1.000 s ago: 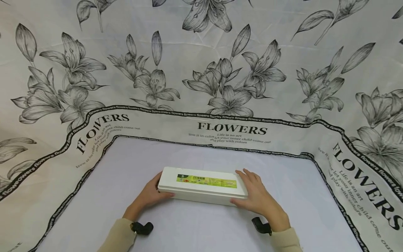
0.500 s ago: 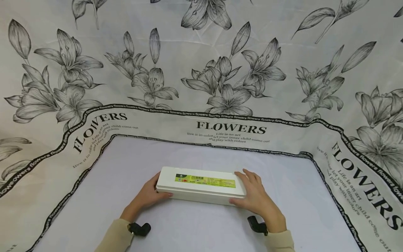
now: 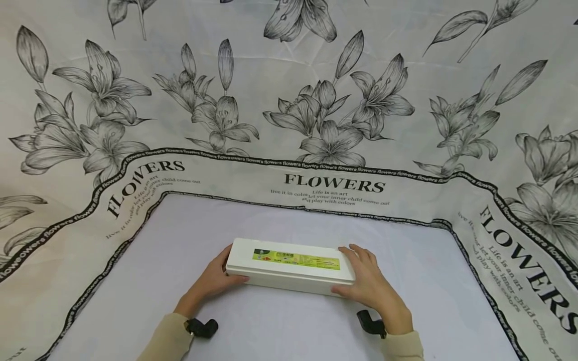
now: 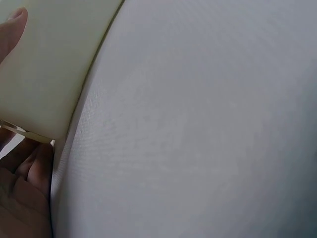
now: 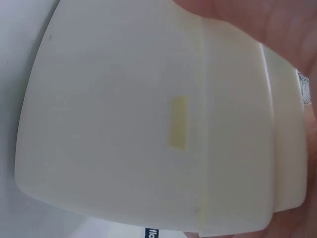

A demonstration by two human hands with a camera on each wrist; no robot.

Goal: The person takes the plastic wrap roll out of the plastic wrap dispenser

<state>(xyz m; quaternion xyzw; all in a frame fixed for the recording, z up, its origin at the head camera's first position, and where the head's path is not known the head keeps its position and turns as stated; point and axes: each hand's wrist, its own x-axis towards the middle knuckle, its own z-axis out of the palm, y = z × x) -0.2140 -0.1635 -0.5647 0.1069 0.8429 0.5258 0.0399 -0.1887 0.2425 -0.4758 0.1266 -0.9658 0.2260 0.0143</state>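
Observation:
A long white plastic cling film box (image 3: 280, 282) with a fitted lid lies across the white tabletop, its yellow-green label (image 3: 295, 259) facing up. My left hand (image 3: 212, 278) grips its left end, thumb along the front side and fingers behind the corner. At the opposite end my right hand (image 3: 368, 278) holds it, thumb low on the front and fingers reaching over the back corner. In the left wrist view the thumb (image 4: 12, 32) presses the box's smooth side. The right wrist view shows the box (image 5: 114, 109) close up, with a small yellowish strip (image 5: 179, 122). The lid is closed.
A white cloth surface (image 3: 271, 326) lies beneath, bordered by a black printed band. Behind and at both sides rises a floral curtain (image 3: 334, 125) with FLOWERS lettering. Each wrist wears a black camera mount (image 3: 203, 328), just below the hand.

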